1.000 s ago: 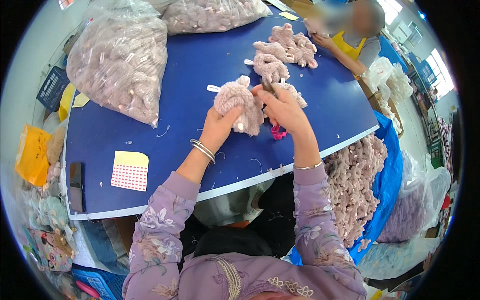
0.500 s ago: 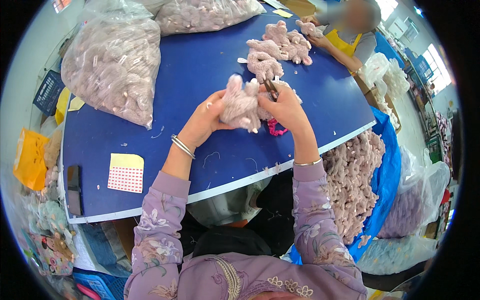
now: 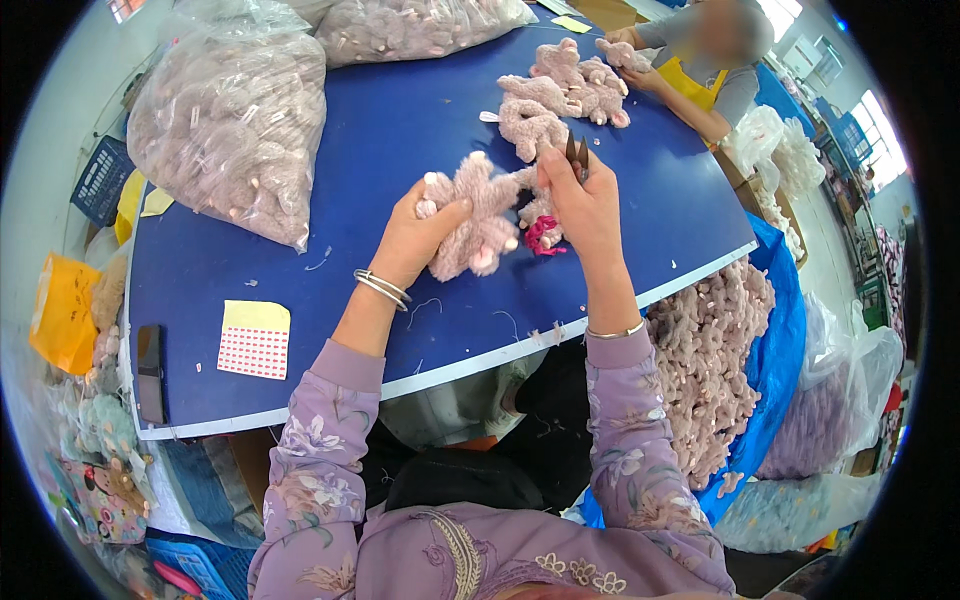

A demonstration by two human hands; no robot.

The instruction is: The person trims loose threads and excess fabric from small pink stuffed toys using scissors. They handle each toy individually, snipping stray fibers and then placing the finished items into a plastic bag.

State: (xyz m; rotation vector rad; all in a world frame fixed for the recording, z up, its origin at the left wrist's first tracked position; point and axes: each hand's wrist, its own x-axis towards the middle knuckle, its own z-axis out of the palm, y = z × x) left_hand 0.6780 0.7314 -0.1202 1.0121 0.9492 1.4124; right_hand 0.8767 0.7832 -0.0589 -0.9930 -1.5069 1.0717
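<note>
My left hand (image 3: 408, 238) grips a fuzzy pale-pink plush toy (image 3: 474, 212) above the table, its short limbs spread out. In my closed right hand (image 3: 588, 205) is a pair of dark thread snips (image 3: 577, 154), blades pointing up past the fingers. The right thumb and fingertips also pinch at a fuzzy strip beside the toy's right side; whether it belongs to this toy I cannot tell. Just below lies a bright pink gathered band (image 3: 543, 236) against another piece of plush, partly hidden by my right hand. More plush toys (image 3: 530, 130) lie beyond my hands.
Clear bags of plush toys (image 3: 230, 130) stand on the blue table (image 3: 400, 120) at the far left. A sticker sheet (image 3: 254, 340) and a phone (image 3: 150, 375) lie near left. A blue-lined heap of plush pieces (image 3: 705, 370) is at right. A co-worker (image 3: 690, 80) handles plush at the far right.
The plush toy has turned in my left hand, its limbs now spread. My right hand has shifted slightly right, and the snips now point up, away from the toy.
</note>
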